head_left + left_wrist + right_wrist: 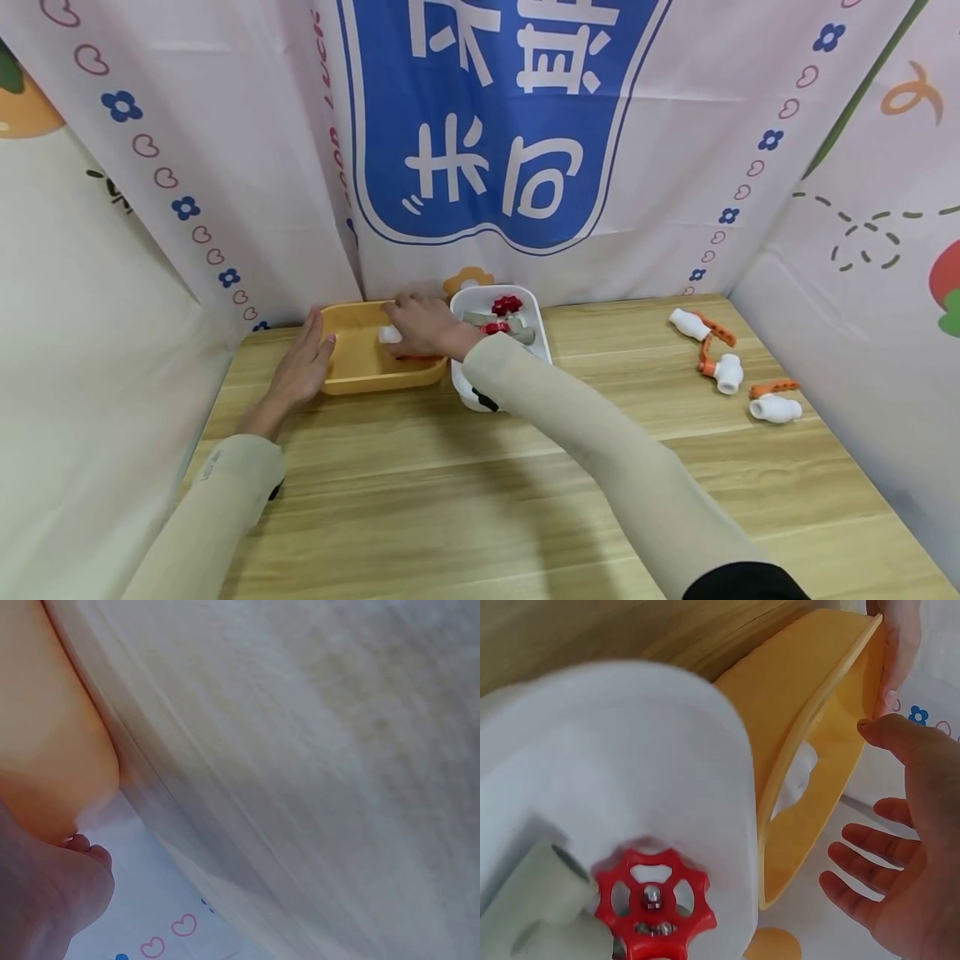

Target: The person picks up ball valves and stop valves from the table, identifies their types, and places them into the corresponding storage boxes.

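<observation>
Left hand: fingers fairly straight, laid along the left end of the yellow tray; the hand (303, 362) touches the tray there and grasps nothing.
Right hand: the hand (427, 325) is over the right part of the tray, released, its fingers spread and the thumb apart, nothing between them.
Yellow tray: the tray (375, 386) stands on the desk (420, 483) against the printed backdrop.
White valve in the tray: the valve (389, 334) lies at the right side, partly hidden beneath the right hand.
White tray: just right of the yellow one, the white tray (660, 750) holds grey valves with red handles (654, 904).
Right of the desk: three orange-handled valves (728, 373) lie near one another.
</observation>
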Demonstrator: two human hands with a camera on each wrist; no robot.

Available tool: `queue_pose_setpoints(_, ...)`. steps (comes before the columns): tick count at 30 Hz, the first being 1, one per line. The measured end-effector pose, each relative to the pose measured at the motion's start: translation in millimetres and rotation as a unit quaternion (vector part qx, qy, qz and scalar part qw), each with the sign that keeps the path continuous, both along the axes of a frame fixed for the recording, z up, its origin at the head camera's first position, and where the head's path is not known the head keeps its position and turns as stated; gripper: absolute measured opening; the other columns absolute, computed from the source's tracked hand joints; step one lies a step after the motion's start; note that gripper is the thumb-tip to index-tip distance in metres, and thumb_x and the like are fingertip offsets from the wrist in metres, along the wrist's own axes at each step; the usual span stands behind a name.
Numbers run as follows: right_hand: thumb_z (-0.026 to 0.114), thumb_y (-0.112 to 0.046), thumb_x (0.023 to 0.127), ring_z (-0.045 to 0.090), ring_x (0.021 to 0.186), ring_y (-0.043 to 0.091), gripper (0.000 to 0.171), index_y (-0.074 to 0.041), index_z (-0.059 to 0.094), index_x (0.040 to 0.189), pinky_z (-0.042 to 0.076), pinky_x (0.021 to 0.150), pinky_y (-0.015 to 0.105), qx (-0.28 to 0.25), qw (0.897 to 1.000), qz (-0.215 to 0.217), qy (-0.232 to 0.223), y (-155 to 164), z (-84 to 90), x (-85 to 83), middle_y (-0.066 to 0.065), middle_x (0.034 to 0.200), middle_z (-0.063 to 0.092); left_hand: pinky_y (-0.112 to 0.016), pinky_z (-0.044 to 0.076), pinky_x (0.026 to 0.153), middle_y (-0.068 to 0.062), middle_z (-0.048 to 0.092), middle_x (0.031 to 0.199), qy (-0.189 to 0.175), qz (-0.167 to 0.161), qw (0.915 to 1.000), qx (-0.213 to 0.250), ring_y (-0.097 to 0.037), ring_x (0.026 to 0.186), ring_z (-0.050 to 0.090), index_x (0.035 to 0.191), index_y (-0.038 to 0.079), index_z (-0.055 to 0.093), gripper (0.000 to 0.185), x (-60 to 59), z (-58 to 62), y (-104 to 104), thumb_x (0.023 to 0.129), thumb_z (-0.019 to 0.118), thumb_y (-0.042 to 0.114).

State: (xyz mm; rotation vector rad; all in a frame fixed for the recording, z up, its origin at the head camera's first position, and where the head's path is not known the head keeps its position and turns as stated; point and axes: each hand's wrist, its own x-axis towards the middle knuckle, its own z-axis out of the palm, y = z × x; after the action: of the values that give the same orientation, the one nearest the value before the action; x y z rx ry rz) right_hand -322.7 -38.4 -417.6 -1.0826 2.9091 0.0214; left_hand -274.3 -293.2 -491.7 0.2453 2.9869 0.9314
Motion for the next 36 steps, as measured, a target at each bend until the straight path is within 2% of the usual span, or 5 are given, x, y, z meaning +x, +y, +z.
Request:
queue_pose_setpoints(8,0.065,-0.065,0.097,0.055,0.128,0.024,0.079,-0.018,0.048,0.158,0.05,0.107,0.04,0.007,1.0,0.012,0.019,18,8.5,0.9,0.005,0.143,0.06,-0.063,0.005,0.13,-0.017,-0.013,0.176,0.0,0.003,1.0,-0.003,-0.043,0.162,-0.004,0.166,0.001,-0.01,0.07,-1.4,-1.1,1,0.116,0.019,0.042)
queue_pose_setpoints(15,0.071,-0.055,0.097,0.055,0.133,0.028,0.077,-0.015,0.048,0.158,0.05,0.111,0.045,-0.025,1.0,0.008,-0.007,40,18.5,3.2,0.009,0.148,0.057,-0.063,0.004,0.13,-0.017,-0.013,0.176,0.002,0.007,1.0,-0.004,-0.041,0.163,-0.004,0.166,0.001,-0.01,0.071,-0.2,-1.7,1,0.116,0.021,0.041)
queue_pose_setpoints(27,0.071,-0.053,0.097,0.053,0.141,0.028,0.074,-0.015,0.049,0.157,0.043,0.121,0.046,-0.017,1.0,0.018,0.015,84,26.8,2.8,0.01,0.154,0.054,-0.064,0.006,0.13,-0.017,-0.013,0.176,0.003,0.006,1.0,-0.002,-0.042,0.163,-0.004,0.166,0.001,-0.01,0.07,0.8,-1.4,1,0.117,0.023,0.039)
queue_pose_setpoints(33,0.07,-0.05,0.098,0.047,0.147,0.03,0.072,-0.016,0.048,0.158,0.038,0.124,0.054,-0.021,0.999,0.023,0.013,102,33.9,7.2,0.009,0.159,0.051,-0.065,0.007,0.129,-0.017,-0.013,0.176,0.005,0.006,1.0,-0.003,-0.043,0.162,-0.004,0.166,0.001,-0.01,0.07,0.8,-1.5,1,0.117,0.025,0.035)
queue_pose_setpoints(36,0.071,-0.05,0.098,0.048,0.145,0.031,0.073,-0.016,0.047,0.158,0.042,0.121,0.054,-0.018,0.999,0.022,0.02,110,35.7,10.6,0.009,0.157,0.052,-0.065,0.007,0.129,-0.017,-0.014,0.176,0.003,0.006,1.0,-0.004,-0.042,0.162,-0.004,0.166,0.002,-0.01,0.07,0.5,-1.3,1,0.117,0.025,0.036)
